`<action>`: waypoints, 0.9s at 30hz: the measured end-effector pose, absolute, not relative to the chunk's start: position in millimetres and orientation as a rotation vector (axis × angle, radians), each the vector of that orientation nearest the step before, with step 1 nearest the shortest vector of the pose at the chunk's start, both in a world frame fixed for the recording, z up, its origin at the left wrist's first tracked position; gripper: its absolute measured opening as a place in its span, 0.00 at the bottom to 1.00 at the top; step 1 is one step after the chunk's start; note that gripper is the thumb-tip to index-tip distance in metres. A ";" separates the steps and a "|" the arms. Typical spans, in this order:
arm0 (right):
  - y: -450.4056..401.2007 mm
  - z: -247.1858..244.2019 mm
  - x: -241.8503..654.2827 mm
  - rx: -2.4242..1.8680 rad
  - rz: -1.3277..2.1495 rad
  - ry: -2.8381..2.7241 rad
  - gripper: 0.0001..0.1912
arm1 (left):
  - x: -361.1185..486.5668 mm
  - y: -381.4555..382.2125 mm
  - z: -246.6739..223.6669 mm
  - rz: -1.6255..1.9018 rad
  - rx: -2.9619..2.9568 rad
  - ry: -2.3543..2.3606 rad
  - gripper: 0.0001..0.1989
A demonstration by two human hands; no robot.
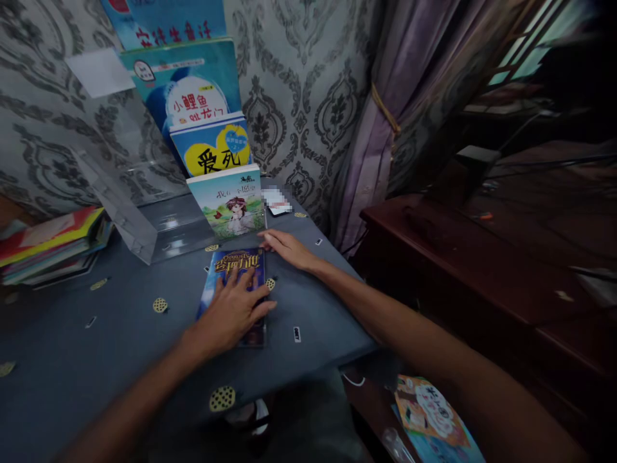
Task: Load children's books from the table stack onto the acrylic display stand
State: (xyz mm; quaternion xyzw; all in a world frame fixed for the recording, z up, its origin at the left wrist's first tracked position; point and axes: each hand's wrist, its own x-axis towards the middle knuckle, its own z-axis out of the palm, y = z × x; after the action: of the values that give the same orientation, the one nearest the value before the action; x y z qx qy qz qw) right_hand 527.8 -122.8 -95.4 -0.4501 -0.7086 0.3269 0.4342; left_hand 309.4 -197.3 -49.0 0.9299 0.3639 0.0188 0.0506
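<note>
A dark blue book with gold lettering (241,259) lies flat on the grey-blue tablecloth (183,347). My left hand (236,302) rests on its cover with the fingers spread. Beyond the book's top right corner is my right hand (284,247), its fingers close together near the foot of a clear display rack (144,235). What those fingers touch, if anything, is too small to make out. In the rack a green book with a girl on its cover (236,212) stands in front, with a yellow and blue book (222,151) and a teal book (193,83) above it.
A stack of books (53,247) lies at the left. A phone-like object (278,202) is behind the rack's right side. Dark red furniture (463,270) stands at the right, and a colourful book (434,415) lies below the table edge.
</note>
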 end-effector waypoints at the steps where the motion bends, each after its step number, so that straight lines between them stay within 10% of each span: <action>1: -123.5 -95.3 526.9 -1.115 0.852 -1.755 0.32 | 304.6 -196.6 -44.2 0.055 2.817 1.079 0.20; 27: -132.1 -92.0 518.3 -1.019 0.983 -1.688 0.28 | 325.4 -186.1 -33.3 -0.266 2.912 1.621 0.20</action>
State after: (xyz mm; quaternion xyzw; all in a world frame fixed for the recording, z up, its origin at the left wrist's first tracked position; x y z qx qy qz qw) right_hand 518.3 -132.1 -92.0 -0.4125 -0.6833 0.3981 0.4521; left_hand 325.4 -186.1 -33.3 0.8666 0.4824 -0.0792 -0.1004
